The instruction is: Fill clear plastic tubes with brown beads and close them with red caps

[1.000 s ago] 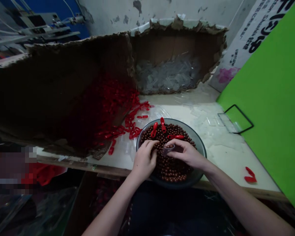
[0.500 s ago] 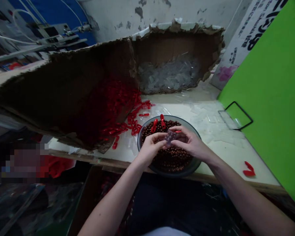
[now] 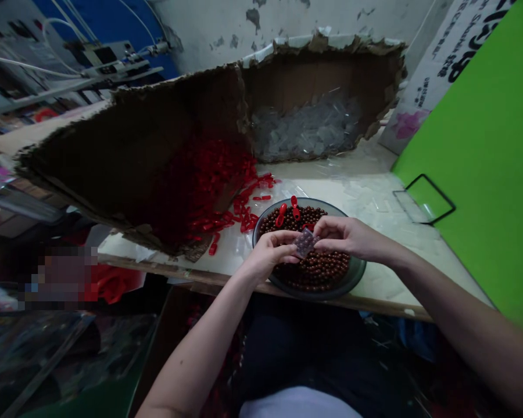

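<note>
A round bowl (image 3: 355, 274) full of small brown beads (image 3: 320, 267) stands at the near edge of the white table (image 3: 375, 203). Above it, my left hand (image 3: 272, 251) and my right hand (image 3: 346, 235) both pinch a small clear plastic piece (image 3: 305, 242) that holds a few brown beads. Both hands are closed on it with fingertips together. Three red plastic pieces (image 3: 287, 210) lie on top of the beads at the bowl's far side.
A torn cardboard box (image 3: 126, 145) on its side spills red plastic pieces (image 3: 226, 203) onto the table. Behind it a second cardboard box (image 3: 331, 75) holds clear plastic pieces (image 3: 305, 130). A green panel (image 3: 483, 157) stands at the right. A black wire frame (image 3: 425, 200) lies by it.
My right hand has lifted the clear piece out of the beads, and my left hand has come up to pinch it too. The view has shifted left.
</note>
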The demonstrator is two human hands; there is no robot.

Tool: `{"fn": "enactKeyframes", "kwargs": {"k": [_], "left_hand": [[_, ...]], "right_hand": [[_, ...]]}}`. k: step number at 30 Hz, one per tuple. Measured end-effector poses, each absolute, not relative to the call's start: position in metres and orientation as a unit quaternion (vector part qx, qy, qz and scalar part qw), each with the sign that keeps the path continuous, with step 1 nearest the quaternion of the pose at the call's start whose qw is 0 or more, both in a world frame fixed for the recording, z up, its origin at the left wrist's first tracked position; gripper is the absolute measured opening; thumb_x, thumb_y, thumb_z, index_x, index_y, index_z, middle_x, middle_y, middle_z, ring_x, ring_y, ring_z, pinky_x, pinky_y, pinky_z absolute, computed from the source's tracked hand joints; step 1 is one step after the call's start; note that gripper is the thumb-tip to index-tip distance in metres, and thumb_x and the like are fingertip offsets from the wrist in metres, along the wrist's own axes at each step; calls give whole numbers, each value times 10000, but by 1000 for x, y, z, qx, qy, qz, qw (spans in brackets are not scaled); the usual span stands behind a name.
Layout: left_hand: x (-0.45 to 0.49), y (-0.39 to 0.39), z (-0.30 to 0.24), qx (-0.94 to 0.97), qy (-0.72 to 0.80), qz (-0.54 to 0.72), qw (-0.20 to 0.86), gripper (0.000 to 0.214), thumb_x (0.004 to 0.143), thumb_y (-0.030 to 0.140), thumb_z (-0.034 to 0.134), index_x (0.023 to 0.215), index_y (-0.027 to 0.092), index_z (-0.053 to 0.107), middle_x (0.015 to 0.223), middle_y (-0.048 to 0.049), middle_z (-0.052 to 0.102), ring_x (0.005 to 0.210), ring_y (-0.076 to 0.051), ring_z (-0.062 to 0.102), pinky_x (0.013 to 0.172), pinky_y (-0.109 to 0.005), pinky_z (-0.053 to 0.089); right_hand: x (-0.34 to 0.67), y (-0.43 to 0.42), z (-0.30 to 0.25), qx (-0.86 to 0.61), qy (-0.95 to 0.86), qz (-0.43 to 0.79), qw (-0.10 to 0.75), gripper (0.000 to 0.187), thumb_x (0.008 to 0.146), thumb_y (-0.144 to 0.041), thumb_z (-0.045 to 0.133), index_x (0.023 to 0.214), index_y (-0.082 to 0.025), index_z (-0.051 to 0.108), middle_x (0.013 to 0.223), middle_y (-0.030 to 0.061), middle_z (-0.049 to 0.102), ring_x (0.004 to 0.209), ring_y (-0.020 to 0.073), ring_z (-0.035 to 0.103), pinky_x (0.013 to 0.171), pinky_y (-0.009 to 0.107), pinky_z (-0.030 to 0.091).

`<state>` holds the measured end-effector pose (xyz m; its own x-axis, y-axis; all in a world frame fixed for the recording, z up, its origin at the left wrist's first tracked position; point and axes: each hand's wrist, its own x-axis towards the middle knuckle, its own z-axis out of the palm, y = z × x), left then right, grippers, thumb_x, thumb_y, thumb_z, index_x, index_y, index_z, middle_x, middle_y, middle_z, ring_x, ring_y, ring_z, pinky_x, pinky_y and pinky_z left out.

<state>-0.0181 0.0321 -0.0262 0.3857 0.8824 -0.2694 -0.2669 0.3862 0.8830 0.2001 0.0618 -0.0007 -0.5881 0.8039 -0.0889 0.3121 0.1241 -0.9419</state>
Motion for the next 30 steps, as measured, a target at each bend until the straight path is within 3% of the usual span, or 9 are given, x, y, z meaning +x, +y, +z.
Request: {"fn": "enactKeyframes", "kwargs": {"k": [4, 9, 13, 18, 23, 30], "left_hand": [[-26, 32, -29, 377, 384, 422, 730, 369, 639, 206, 780, 996, 145, 708, 990, -77, 709, 789, -150, 672, 712, -262, 537], [-29, 37, -34, 332, 365, 474, 729, 391, 622, 161, 784, 1001, 144, 689, 1004, -73, 702, 808, -165, 675, 769, -310, 535], [-19, 43, -39, 312, 348, 503, 727, 347, 606, 146, 786, 935, 148, 679, 957, -43, 695, 832, -157, 666, 790, -303, 520], [-5, 50, -49, 297, 360, 526, 711, 366, 581, 159, 794, 913, 147, 640, 910, -22, 681, 782, -135, 655, 726, -266, 501], [-3, 53, -56, 294, 374, 526, 705, 427, 570, 188, 798, 947, 143, 603, 856, -30, 692, 747, -158, 672, 661, -255, 472], [-3, 53, -57, 305, 383, 523, 698, 402, 583, 220, 796, 926, 138, 603, 777, -19, 685, 676, -134, 649, 597, -225, 454]], "right_hand": [[212, 71, -6, -430, -719, 494, 235, 220, 816, -385, 630, 918, -192, 599, 782, 24, 703, 733, 174, 674, 672, 303, 523], [229, 87, -28, -500, -813, 254, 153, 164, 843, -305, 591, 950, -222, 682, 904, 29, 722, 810, 195, 665, 752, 321, 499], [225, 99, -53, -519, -836, 103, 146, 173, 875, -211, 530, 972, -179, 669, 944, 74, 701, 860, 206, 643, 804, 333, 483], [207, 110, -75, -492, -856, 89, 131, 163, 819, -187, 603, 972, -167, 655, 944, 93, 676, 910, 229, 610, 847, 357, 456], [205, 111, -70, -490, -854, 89, 150, 100, 843, -191, 542, 886, -166, 629, 869, 82, 656, 846, 212, 607, 792, 330, 460], [202, 87, -35, -523, -785, 199, 264, 137, 876, -291, 507, 958, -210, 580, 872, 38, 697, 712, 179, 643, 625, 291, 489]]}}
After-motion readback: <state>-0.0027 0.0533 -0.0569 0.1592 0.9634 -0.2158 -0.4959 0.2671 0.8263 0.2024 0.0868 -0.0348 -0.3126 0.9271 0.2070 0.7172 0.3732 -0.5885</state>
